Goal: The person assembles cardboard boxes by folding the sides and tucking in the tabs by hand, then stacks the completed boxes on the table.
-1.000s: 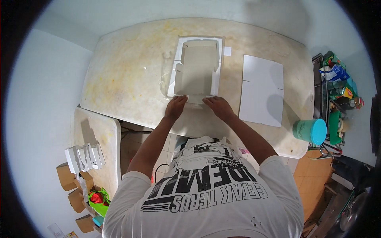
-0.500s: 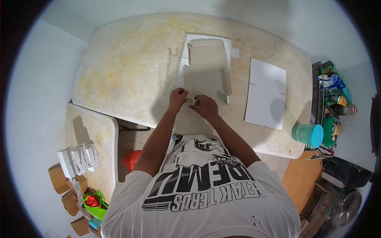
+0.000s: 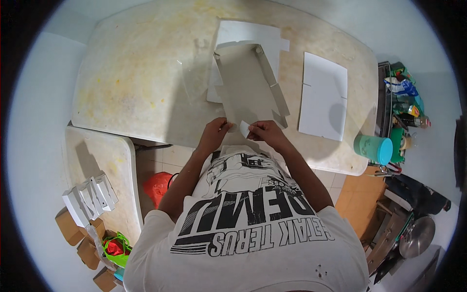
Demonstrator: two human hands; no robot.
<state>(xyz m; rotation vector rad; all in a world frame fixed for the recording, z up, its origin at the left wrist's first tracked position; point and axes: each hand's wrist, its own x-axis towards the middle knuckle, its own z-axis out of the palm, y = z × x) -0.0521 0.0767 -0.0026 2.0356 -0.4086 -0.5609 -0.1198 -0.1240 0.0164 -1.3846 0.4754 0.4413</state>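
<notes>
A partly folded cardboard box (image 3: 245, 80), grey inside, lies tilted on the table in front of me. Its far and right walls stand up, and its near end is at my hands. My left hand (image 3: 214, 135) pinches the near left corner of the box. Between the thumb and fingers of my right hand (image 3: 266, 132) is a small white flap (image 3: 244, 129) at the same near end. Beneath the box lies a flat white cardboard sheet (image 3: 233, 30), mostly covered on its near side.
Another flat white cardboard sheet (image 3: 323, 97) lies to the right. A teal-lidded tub (image 3: 373, 149) stands at the table's right edge, by a rack of packets and bottles (image 3: 406, 97). Folded white boxes (image 3: 90, 198) stand on the smaller table (image 3: 119, 160) at left.
The box has turned and come nearer to me, its far end swinging left, uncovering more of the sheet beneath. My right hand has moved right, bending the white flap up.
</notes>
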